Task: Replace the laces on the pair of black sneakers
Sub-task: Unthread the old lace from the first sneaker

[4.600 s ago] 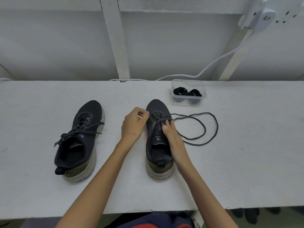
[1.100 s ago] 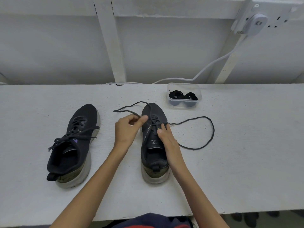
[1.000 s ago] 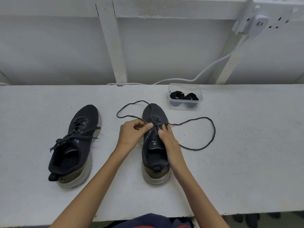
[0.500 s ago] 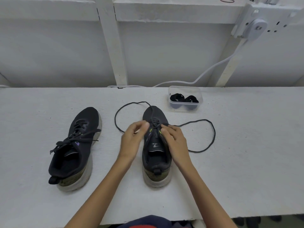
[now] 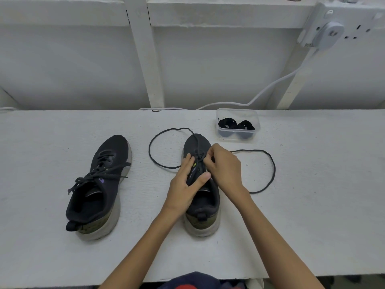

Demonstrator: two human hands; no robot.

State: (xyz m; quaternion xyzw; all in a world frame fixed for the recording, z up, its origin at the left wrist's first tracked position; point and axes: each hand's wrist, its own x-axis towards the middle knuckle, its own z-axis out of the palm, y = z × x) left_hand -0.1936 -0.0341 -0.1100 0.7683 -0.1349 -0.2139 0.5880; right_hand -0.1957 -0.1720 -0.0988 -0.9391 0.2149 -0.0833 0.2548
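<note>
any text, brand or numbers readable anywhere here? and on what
None can be read.
Purple mark on the left sneaker: too blurred to read.
Tongue of the right sneaker: partly hidden by the left hand, nothing legible.
Clear box, wall socket: no legible label.

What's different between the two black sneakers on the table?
The left sneaker is laced up; the right sneaker has its lace mostly out, looping over the table on both sides. The left sneaker sits angled and untouched; the right sneaker points straight away, left hand pressing it, right hand pinching the lace. Both are black with pale soles.
</note>
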